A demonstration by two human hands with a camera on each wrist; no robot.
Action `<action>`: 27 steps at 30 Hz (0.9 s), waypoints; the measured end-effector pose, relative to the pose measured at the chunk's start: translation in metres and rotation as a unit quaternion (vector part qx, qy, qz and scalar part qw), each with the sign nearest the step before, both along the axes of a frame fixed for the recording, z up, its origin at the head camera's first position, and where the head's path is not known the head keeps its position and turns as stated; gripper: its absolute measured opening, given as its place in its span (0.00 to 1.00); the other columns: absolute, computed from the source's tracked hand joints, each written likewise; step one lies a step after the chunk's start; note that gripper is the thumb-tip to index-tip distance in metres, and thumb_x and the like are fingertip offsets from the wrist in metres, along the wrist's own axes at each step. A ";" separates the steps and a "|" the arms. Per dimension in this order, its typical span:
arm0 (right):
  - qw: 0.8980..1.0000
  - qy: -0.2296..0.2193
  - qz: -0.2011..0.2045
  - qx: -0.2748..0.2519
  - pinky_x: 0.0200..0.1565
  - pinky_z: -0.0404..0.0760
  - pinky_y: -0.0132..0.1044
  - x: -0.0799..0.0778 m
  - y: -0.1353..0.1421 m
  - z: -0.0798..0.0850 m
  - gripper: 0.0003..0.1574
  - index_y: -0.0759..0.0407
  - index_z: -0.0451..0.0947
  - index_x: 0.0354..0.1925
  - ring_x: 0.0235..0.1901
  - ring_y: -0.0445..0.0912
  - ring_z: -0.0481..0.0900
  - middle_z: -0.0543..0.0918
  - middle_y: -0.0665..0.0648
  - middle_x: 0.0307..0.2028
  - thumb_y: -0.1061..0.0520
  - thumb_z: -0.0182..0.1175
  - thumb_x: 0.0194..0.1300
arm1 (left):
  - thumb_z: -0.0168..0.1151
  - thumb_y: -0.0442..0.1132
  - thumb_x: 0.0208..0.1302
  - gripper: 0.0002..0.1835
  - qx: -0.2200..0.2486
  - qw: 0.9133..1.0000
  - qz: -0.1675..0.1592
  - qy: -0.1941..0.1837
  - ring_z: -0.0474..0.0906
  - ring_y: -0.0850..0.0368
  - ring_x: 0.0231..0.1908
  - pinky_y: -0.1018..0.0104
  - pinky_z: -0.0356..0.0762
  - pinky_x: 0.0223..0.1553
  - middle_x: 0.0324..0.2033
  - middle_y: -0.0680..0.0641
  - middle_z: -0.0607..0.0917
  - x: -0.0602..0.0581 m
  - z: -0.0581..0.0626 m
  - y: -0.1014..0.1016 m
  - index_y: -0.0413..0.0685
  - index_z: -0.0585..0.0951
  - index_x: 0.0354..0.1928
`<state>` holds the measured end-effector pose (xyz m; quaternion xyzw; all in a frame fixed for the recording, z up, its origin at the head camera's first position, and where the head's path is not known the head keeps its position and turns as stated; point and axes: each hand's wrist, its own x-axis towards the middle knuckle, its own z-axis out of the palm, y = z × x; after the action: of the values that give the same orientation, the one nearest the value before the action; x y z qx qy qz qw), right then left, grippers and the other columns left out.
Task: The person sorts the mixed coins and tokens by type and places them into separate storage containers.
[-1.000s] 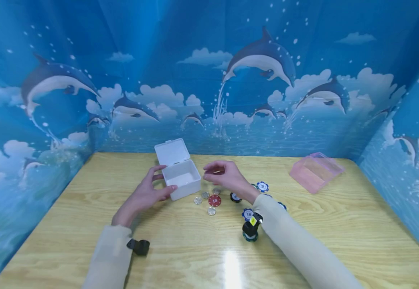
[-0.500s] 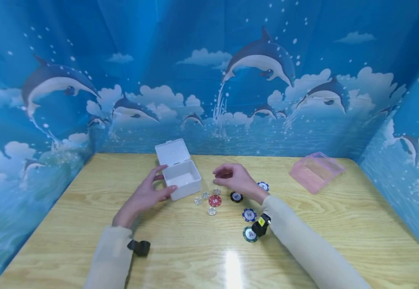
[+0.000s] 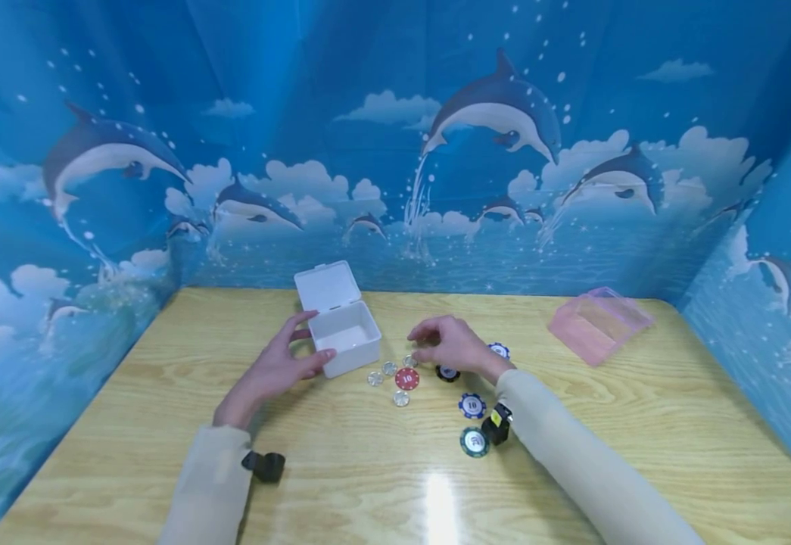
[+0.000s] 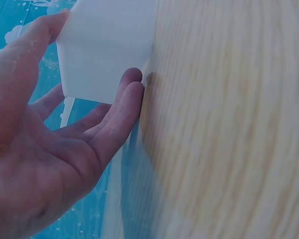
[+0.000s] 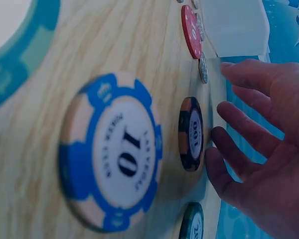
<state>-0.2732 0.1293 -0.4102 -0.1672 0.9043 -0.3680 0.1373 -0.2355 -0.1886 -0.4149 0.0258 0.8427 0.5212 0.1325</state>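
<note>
A white plastic box (image 3: 352, 356) stands with its lid tipped back, and no contents show inside. My left hand (image 3: 275, 371) grips it, thumb at the near corner and fingers along the left side; the left wrist view also shows fingers against the white wall (image 4: 107, 50). To the right of the box, my right hand (image 3: 456, 344) hovers with fingers loosely bent and nothing between them. Its fingertips are near a silver coin (image 3: 409, 361). Close by lie a red poker chip (image 3: 406, 378) and several silver coins (image 3: 375, 378). A black poker chip (image 5: 193, 133) lies beneath the right hand.
A blue poker chip (image 3: 472, 406) and a green poker chip (image 3: 474, 441) lie nearer the front. Another blue chip (image 3: 499, 350) shows beyond the right wrist. At the back right is a translucent pink container (image 3: 599, 325). A dolphin-print curtain (image 3: 395, 189) borders the wooden table (image 3: 341, 469).
My right hand has moved away from the box to the right, then lowered towards the coins, uncovering more of the chips. The left hand and the box have stayed put.
</note>
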 end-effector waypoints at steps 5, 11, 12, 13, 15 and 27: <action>1.000 0.001 0.017 0.014 0.66 0.78 0.49 0.000 0.001 -0.003 0.23 0.52 0.84 0.57 0.57 0.50 0.82 0.86 0.53 0.55 0.55 0.72 0.63 | 0.70 0.55 0.65 0.50 -0.001 1.000 -0.001 0.000 0.72 0.33 0.68 0.54 0.85 0.56 0.76 0.36 0.61 0.000 0.000 0.000 0.63 0.51 0.81; 1.000 0.003 0.027 0.013 0.68 0.76 0.52 0.000 0.002 -0.004 0.22 0.52 0.84 0.57 0.61 0.52 0.80 0.85 0.54 0.58 0.55 0.71 0.64 | 0.70 0.56 0.65 0.50 -0.003 1.000 -0.001 0.000 0.70 0.33 0.69 0.54 0.85 0.56 0.76 0.36 0.60 -0.001 -0.001 0.000 0.63 0.50 0.81; 0.999 0.004 0.029 0.015 0.68 0.76 0.53 0.001 0.002 -0.005 0.22 0.52 0.84 0.57 0.62 0.53 0.80 0.85 0.55 0.58 0.55 0.71 0.64 | 0.70 0.56 0.65 0.50 -0.003 1.000 0.000 -0.001 0.70 0.33 0.69 0.54 0.85 0.56 0.76 0.36 0.60 -0.001 -0.001 0.000 0.63 0.50 0.81; 0.999 0.004 0.030 0.016 0.68 0.76 0.54 0.000 0.002 -0.005 0.22 0.52 0.84 0.57 0.62 0.53 0.79 0.84 0.55 0.59 0.55 0.71 0.64 | 0.70 0.56 0.65 0.50 -0.003 1.000 0.001 -0.001 0.70 0.33 0.69 0.54 0.85 0.56 0.76 0.36 0.60 -0.001 -0.001 0.000 0.63 0.50 0.81; 0.999 0.009 0.033 0.020 0.68 0.76 0.56 0.000 0.002 -0.006 0.22 0.52 0.84 0.56 0.63 0.54 0.78 0.83 0.55 0.60 0.55 0.71 0.63 | 0.70 0.55 0.65 0.50 -0.003 1.000 0.003 -0.002 0.70 0.33 0.69 0.54 0.85 0.56 0.76 0.36 0.60 -0.001 -0.001 0.001 0.63 0.51 0.81; 0.997 0.026 0.060 0.042 0.68 0.72 0.61 0.001 0.000 -0.007 0.16 0.49 0.88 0.50 0.62 0.56 0.73 0.78 0.57 0.59 0.55 0.71 0.63 | 0.70 0.55 0.66 0.49 -0.006 1.000 0.008 -0.003 0.70 0.33 0.69 0.55 0.86 0.55 0.76 0.36 0.61 0.000 0.001 0.002 0.63 0.51 0.81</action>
<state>-0.2718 0.1288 -0.4171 -0.2248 0.9104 -0.3167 0.1427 -0.2352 -0.1871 -0.4140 0.0168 0.8456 0.5173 0.1306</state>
